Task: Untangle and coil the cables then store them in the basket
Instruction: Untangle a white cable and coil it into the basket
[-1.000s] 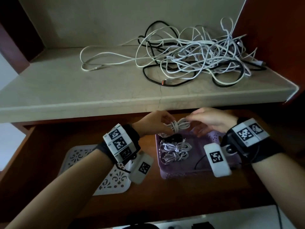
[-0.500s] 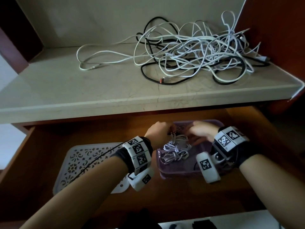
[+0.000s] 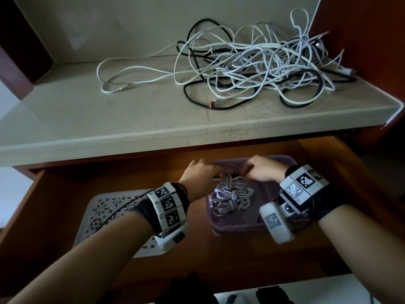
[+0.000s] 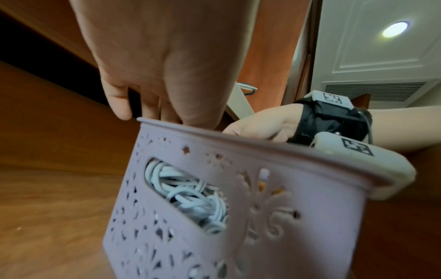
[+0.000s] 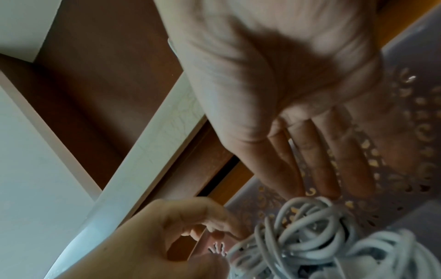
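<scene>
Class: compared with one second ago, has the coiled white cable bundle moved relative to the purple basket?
Yes. The coiled white cable bundle went down from above the purple basket's rim into it, onto the other coils.

From the head view, the left hand (image 3: pixel 200 175) and right hand (image 3: pixel 263 170) hide their own fingertips inside the purple basket (image 3: pixel 236 224). The coiled white cables (image 3: pixel 232 195) there blur together, so their count is unclear.

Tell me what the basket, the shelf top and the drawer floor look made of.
Basket: likely matte purple plastic, thin moulded walls with punched floral holes.
Shelf top: looks like polished pale stone or a laminate imitation, with fine veins and a rounded edge.
Drawer floor: wood or veneer, satin brown with visible grain.
</scene>
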Demonstrator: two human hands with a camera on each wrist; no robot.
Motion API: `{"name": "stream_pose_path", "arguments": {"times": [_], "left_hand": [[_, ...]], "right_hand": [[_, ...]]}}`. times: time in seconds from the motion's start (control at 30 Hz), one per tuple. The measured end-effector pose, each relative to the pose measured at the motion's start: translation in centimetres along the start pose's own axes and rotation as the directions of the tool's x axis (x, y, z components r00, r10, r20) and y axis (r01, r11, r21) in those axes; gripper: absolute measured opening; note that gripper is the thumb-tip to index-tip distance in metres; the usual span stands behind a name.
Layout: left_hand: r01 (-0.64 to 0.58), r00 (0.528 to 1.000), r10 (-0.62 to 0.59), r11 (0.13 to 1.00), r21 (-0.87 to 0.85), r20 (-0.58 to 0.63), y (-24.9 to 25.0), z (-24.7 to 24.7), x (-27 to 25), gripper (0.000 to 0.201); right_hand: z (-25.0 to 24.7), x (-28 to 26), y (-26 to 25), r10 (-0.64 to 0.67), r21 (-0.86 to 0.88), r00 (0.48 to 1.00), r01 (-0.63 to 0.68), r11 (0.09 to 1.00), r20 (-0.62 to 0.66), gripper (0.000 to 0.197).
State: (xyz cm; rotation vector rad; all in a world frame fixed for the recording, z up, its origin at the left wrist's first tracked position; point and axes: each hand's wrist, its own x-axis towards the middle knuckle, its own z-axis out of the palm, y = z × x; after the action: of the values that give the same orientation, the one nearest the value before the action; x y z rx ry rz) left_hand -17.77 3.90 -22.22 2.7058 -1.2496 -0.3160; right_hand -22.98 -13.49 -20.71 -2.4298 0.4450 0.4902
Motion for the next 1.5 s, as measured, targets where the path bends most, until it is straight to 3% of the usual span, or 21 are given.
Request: {"name": "stream_pose_path", "arguments": {"times": [0.13, 0.27, 0.37, 0.43, 0.57, 0.77, 0.9, 1.07, 1.23, 1.37, 1.5], "left_hand": [[-0.046, 0.999, 0.046, 0.999, -0.020, -0.011, 0.7, -0.8, -0.1, 0.026], [-0.061, 0.997, 0.052, 0.985, -0.164, -0.056, 1.9, -3.0, -0.6, 0.021], [-0.147, 0.980, 0.112, 0.964, -0.221, -0.166, 3.0, -5.9, -1.2, 0.020], [-0.199, 0.951, 0.118, 0.941, -0.273, -0.286, 3.2, -8.3, -1.3, 0.018], [-0.170, 0.923, 0.011, 0.908, -0.383, -0.385, 1.8, -13.9, -0.5, 0.016], [-0.008, 0.889, -0.182, 0.911, -0.413, -0.420, -2.1, -21.7, 0.2, 0.014], [0.105, 0.852, -0.278, 0.921, -0.375, -0.443, -4.3, -24.7, 2.8, 0.014], [0.267, 0.884, -0.318, 0.945, -0.188, -0.344, -6.1, -26.0, 7.8, 0.029], [0.328, 0.888, -0.313, 0.945, -0.013, -0.336, -5.8, -25.1, 12.5, 0.036], [0.321, 0.898, -0.297, 0.947, 0.023, -0.324, -5.6, -24.8, 15.4, 0.041], [0.141, 0.924, -0.132, 0.990, 0.000, -0.358, -4.3, -24.8, 16.4, 0.040]], "right_hand": [[-0.2, 0.2, 0.0, -0.022, 0.023, 0.998, 0.023, 0.999, -0.053, 0.014], [-0.9, -0.3, -0.5, -0.043, 0.132, 0.996, 0.054, 0.990, -0.080, 0.013], [-1.9, -1.1, -1.6, -0.082, 0.220, 0.988, 0.111, 0.969, -0.134, 0.028], [-2.8, -2.0, -2.6, -0.138, 0.177, 0.980, 0.163, 0.971, -0.146, 0.026], [-5.2, -4.2, -4.8, -0.297, 0.184, 0.905, 0.362, 0.914, -0.304, 0.018], [-9.4, -6.3, -9.3, -0.394, 0.130, 0.803, 0.494, 0.860, -0.448, 0.015], [-11.5, -4.4, -11.5, -0.397, 0.125, 0.759, 0.525, 0.842, -0.516, 0.016], [-13.8, -1.1, -12.6, -0.338, 0.105, 0.766, 0.463, 0.880, -0.547, 0.017], [-14.8, 0.8, -12.3, -0.316, 0.067, 0.786, 0.411, 0.909, -0.530, 0.017], [-15.4, 0.4, -11.3, -0.339, 0.029, 0.721, 0.445, 0.895, -0.604, 0.012], [-17.1, -0.5, -9.6, -0.328, -0.040, 0.625, 0.428, 0.903, -0.709, 0.022]]}}
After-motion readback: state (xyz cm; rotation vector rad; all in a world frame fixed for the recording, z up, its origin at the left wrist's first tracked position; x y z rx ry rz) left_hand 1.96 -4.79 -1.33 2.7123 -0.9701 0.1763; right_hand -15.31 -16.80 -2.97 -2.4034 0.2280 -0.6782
